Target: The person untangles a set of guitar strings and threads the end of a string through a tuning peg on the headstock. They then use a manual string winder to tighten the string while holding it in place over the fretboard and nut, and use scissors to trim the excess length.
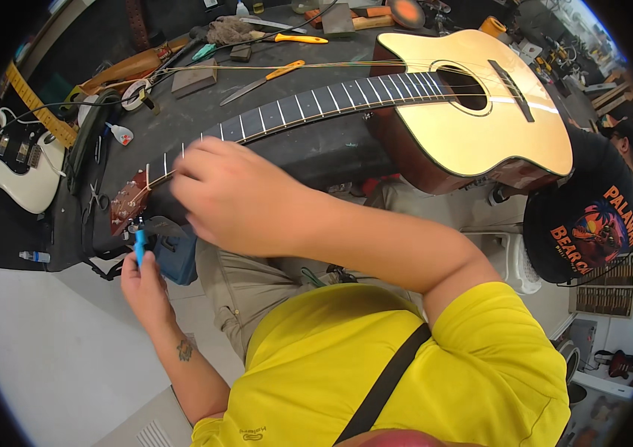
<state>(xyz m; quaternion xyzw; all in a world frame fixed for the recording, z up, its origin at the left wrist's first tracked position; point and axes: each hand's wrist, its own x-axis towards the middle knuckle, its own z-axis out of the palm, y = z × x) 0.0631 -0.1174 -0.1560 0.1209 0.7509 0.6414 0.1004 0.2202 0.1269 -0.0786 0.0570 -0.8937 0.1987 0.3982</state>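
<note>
An acoustic guitar (pixel 510 141) with a pale top lies on the dark workbench, its fretted neck (pixel 309 104) reaching left to a reddish-brown headstock (pixel 130 201). Below that headstock, my left hand (pixel 146 290) grips a blue string winder (pixel 140 246), its upper end beside a tuning peg. My right hand (pixel 216 190) is over the neck near the nut, fingers curled and slightly blurred. Whatever its fingertips pinch, if anything, is hidden. Several loose strings (pixel 316 65) run from the bridge leftward, away from the fretboard.
A yellow-handled file (pixel 264 80) and a grey block (pixel 194 78) lie behind the neck. At left are a white electric guitar (pixel 22 171), scissors (pixel 94 200) and a small glue bottle (pixel 120 134). A person in a black shirt (pixel 585 208) is at right, beyond the guitar body.
</note>
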